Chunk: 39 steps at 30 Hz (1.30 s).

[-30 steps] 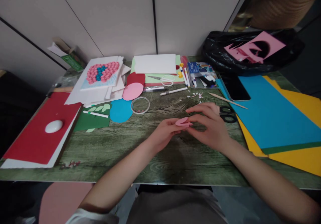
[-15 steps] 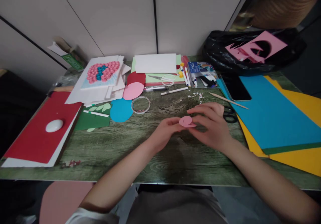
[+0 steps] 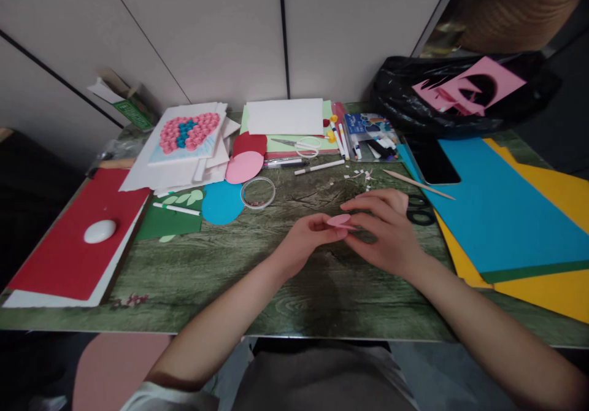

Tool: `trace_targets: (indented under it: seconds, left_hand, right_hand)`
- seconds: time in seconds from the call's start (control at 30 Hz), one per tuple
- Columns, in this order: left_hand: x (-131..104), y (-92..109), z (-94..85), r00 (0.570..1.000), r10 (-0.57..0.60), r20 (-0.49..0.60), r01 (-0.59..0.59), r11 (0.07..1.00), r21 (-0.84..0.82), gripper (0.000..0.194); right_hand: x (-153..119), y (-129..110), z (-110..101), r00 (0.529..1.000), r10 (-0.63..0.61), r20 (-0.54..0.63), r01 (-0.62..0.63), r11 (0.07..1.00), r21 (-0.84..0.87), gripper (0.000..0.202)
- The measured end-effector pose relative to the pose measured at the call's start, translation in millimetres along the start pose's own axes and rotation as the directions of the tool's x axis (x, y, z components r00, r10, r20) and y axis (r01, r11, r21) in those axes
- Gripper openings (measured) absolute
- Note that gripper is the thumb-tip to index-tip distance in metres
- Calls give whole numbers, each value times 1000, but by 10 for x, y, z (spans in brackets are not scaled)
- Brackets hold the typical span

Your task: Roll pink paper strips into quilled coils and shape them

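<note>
A small pink paper spiral (image 3: 339,221) is held between my hands above the middle of the table. My left hand (image 3: 306,239) pinches its left edge between thumb and fingers. From the right, the thumb and index finger of my right hand (image 3: 386,230) close on the paper's other side, while the remaining fingers are extended above. Black-handled scissors (image 3: 420,211) lie partly hidden behind my right hand. Small white paper scraps (image 3: 361,174) are scattered beyond it, beside a wooden stick (image 3: 418,184).
Blue card (image 3: 515,215), yellow card (image 3: 559,190) and a phone (image 3: 435,159) lie right. Behind are white scissors (image 3: 306,146), markers and a black bag (image 3: 396,92). Left are a clear ring (image 3: 242,194), a flower picture (image 3: 188,134) and red card (image 3: 73,239) bearing a white oval object (image 3: 100,231).
The pink spiral has tilted so its top disc looks flatter and more edge-on. My right hand has shifted slightly left; my left hand has barely moved.
</note>
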<state>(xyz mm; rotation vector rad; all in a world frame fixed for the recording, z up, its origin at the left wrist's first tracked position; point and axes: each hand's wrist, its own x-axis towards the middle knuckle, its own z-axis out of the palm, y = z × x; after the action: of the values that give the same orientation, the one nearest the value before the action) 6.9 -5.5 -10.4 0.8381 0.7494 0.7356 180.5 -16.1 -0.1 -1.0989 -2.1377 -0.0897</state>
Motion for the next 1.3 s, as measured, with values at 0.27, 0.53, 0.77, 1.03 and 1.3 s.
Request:
trace_targets:
  seconds: [0.27, 0.53, 0.77, 1.03, 1.3]
  left_hand:
    - [-18, 41, -1, 996, -52, 72, 54, 998, -23, 13]
    - [3, -2, -1, 999, -13, 35, 17, 994, -112, 11]
    - [-21, 43, 15, 998, -16, 57, 19, 998, -55, 11]
    - [-25, 73, 18, 994, 8, 111, 0, 997, -73, 7]
    - [-20, 27, 16, 998, 11, 62, -5, 995, -96, 13]
  right_hand:
    - [4, 4, -13, 1000, 8, -3, -8, 999, 37, 8]
    - [10, -1, -8, 1000, -4, -10, 4, 1000, -4, 12]
    - [18, -13, -30, 999, -10, -40, 11, 1000, 28, 8]
    - [28, -29, -56, 999, -7, -54, 11, 997, 72, 7]
    - [2, -4, -30, 997, -48, -52, 49, 999, 10, 11]
